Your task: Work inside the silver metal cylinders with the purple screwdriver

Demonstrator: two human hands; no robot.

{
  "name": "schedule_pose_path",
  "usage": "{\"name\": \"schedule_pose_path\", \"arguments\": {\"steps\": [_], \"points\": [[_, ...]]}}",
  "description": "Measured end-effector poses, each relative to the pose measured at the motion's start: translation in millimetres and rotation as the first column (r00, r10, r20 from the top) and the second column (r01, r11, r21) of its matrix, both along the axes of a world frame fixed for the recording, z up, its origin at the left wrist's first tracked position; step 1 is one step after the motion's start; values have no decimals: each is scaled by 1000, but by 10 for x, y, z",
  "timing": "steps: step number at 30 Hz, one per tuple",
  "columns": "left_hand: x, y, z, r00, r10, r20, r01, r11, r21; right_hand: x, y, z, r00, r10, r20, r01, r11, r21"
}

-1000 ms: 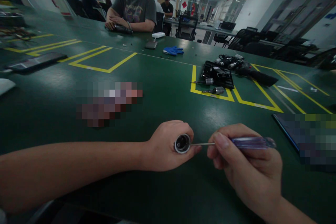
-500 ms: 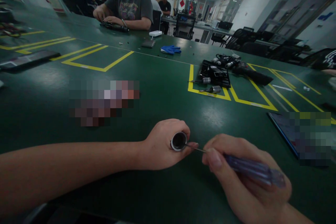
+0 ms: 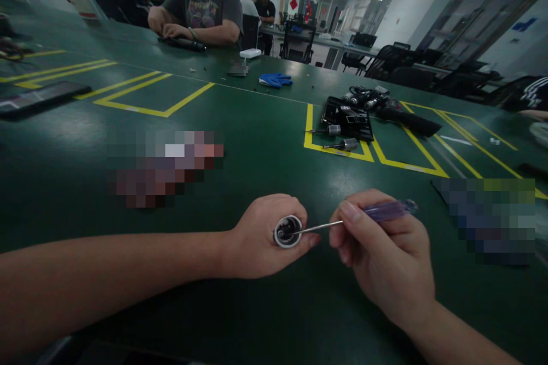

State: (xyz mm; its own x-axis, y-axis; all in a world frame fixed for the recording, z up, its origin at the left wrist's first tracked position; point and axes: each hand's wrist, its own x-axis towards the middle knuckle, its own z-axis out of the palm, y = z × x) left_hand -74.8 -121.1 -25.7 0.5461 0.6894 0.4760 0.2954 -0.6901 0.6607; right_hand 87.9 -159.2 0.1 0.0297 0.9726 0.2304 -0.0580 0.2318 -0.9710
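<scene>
My left hand (image 3: 268, 236) is wrapped round a metal cylinder (image 3: 280, 244) whose round open end faces me. Its bright rim shows, and inside it sit dark parts that I cannot make out clearly. With thumb and fingers my right hand (image 3: 381, 256) grips a screwdriver (image 3: 387, 210) by its clear purple handle. The thin shaft points left, and its tip is at the cylinder's mouth, seemingly just inside the rim. Most of the cylinder's body is hidden in my left fist.
Beyond my hands, two small motor-like parts (image 3: 347, 144) lie by a black plastic case (image 3: 346, 118) and cables (image 3: 363, 96). A blue glove (image 3: 275, 80) lies farther back. Blurred-out items flank my hands. Across the green table (image 3: 240, 137) a person (image 3: 205, 8) handles a dark object.
The screwdriver's handle has swung up, so the tool now slopes down to the left, and my right hand has risen with it. My left hand still holds the cylinder, whose inside shows more.
</scene>
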Motion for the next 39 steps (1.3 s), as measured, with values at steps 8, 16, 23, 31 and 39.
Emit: {"name": "schedule_pose_path", "arguments": {"steps": [8, 16, 23, 31, 39], "points": [[1, 19, 0, 1000, -6, -12, 6, 1000, 23, 36, -148, 126, 886, -40, 462, -159, 910, 382], [18, 5, 27, 1000, 29, 13, -28, 999, -19, -16, -45, -12, 997, -9, 77, 2, 995, 96], [16, 26, -28, 999, -5, 51, 4, 1000, 13, -5, -23, -59, 996, 30, -81, -31, 999, -13], [23, 21, -18, 1000, 1, 24, -2, 999, 36, 37, -138, 125, 868, -40, 496, -216, 867, 448], [29, 38, -52, 1000, 8, 24, -9, 999, 39, 7, -37, -48, 1000, 8, -21, -7, 999, 52]]}}
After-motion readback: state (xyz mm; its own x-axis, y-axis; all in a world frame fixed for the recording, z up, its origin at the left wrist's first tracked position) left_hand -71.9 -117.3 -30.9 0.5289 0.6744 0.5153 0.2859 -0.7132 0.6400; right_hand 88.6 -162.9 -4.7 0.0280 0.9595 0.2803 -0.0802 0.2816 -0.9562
